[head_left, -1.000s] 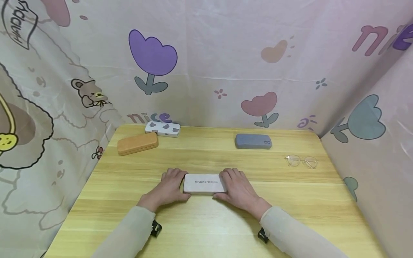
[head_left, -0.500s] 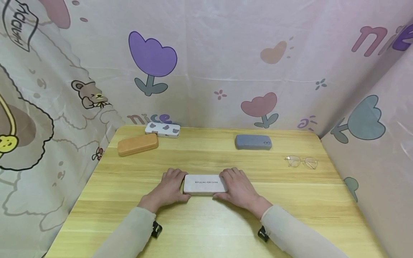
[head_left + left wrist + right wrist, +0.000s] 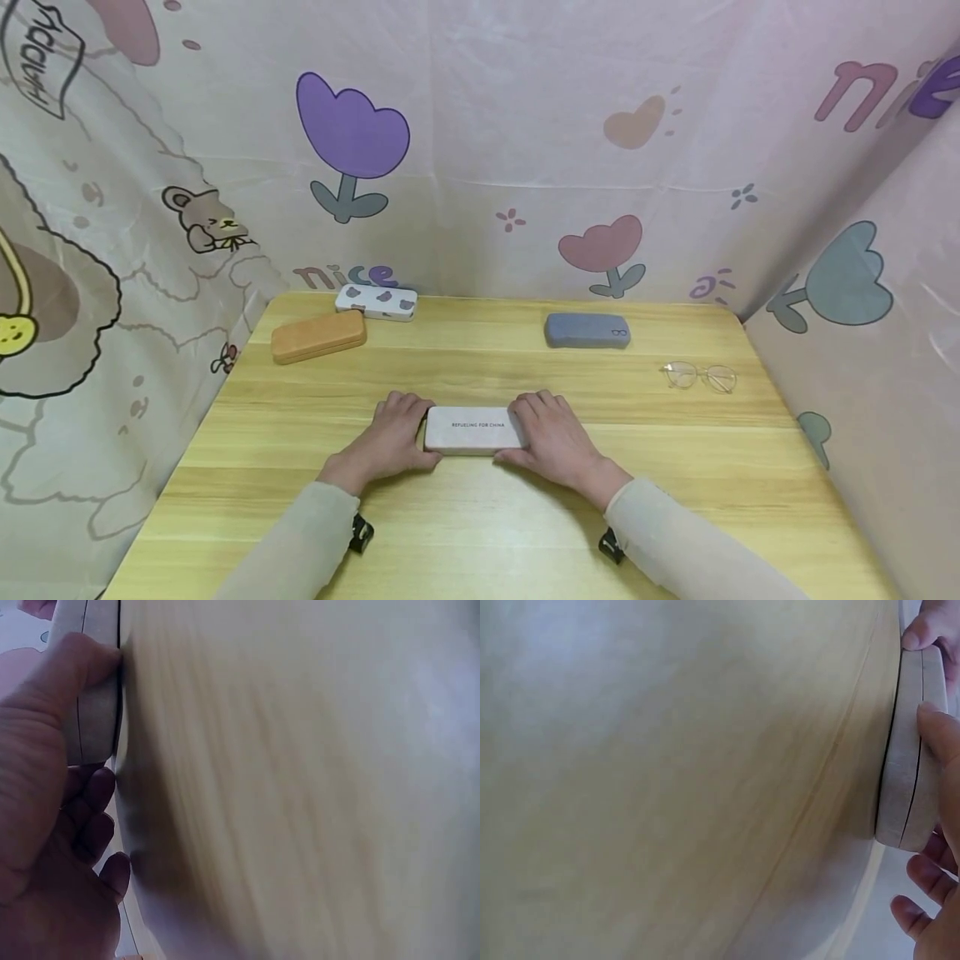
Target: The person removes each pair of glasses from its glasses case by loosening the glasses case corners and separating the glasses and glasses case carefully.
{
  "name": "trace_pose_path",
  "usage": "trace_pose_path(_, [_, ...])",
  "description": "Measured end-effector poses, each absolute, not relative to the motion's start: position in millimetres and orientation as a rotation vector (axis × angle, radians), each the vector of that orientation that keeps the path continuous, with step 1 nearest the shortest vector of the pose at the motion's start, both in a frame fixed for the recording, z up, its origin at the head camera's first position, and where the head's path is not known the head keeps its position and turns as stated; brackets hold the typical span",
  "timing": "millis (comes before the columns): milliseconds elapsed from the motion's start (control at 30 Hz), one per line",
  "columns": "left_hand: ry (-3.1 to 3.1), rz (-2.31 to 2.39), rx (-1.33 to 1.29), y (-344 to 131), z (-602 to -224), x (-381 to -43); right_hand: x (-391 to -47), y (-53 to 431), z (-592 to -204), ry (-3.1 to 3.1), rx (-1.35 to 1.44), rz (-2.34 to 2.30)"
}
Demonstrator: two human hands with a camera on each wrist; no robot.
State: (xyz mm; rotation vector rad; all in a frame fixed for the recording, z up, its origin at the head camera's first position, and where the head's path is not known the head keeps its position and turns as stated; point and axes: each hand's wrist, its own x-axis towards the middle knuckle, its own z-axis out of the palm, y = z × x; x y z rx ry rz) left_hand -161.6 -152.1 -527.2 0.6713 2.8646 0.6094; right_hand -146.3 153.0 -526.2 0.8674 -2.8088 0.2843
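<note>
A pale grey glasses case (image 3: pixel 476 435), lettered "REFUELING FOR CHINA", lies closed on the wooden table in the head view. My left hand (image 3: pixel 392 437) grips its left end, thumb at the front side and fingers behind. At the right end my right hand (image 3: pixel 553 437) holds it the same way. In the left wrist view the left thumb presses on the side of the case (image 3: pixel 97 720), close to its lower edge. The right wrist view shows the right thumb on the lid seam of the case (image 3: pixel 906 757), with the other fingers curled beyond the end.
An orange glasses case (image 3: pixel 318 337) lies at the back left, against a white patterned case (image 3: pixel 377 302). A blue-grey case (image 3: pixel 587 330) stands at the back right, with thin-framed glasses (image 3: pixel 701 377) nearer the right edge. A printed curtain (image 3: pixel 480 125) encloses the table (image 3: pixel 480 533).
The head view has shifted very slightly. Both hands keep their hold on the grey glasses case, which stays in place on the table.
</note>
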Motion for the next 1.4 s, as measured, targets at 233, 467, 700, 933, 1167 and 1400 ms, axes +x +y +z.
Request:
trace_pose_path(233, [2.897,0.497,0.708,-151.7,-524.6,-162.3,-146.1,152.8,-526.4,-2.804,0.868,0.257])
trace_pose_path(467, [2.931,0.407,0.719,-149.9,-520.2,-162.1,-145.0,152.0,-527.1,-2.774,0.892,0.203])
trace_pose_path(700, [2.927,0.400,0.713,-149.4,-520.2,-161.9,-144.7,149.4,-528.1,-2.760,0.886,0.201])
trace_pose_path(933, [2.923,0.406,0.703,-148.9,-521.2,-162.0,-147.0,149.2,-525.9,-2.784,0.871,0.203])
trace_pose_path(1167, [2.913,0.423,0.691,-149.1,-520.5,-161.7,-149.3,149.6,-523.1,-2.799,0.865,0.211])
trace_pose_path(1400, [2.905,0.440,0.680,-149.5,-521.2,-162.0,-150.7,149.9,-523.0,-2.768,0.871,0.192])
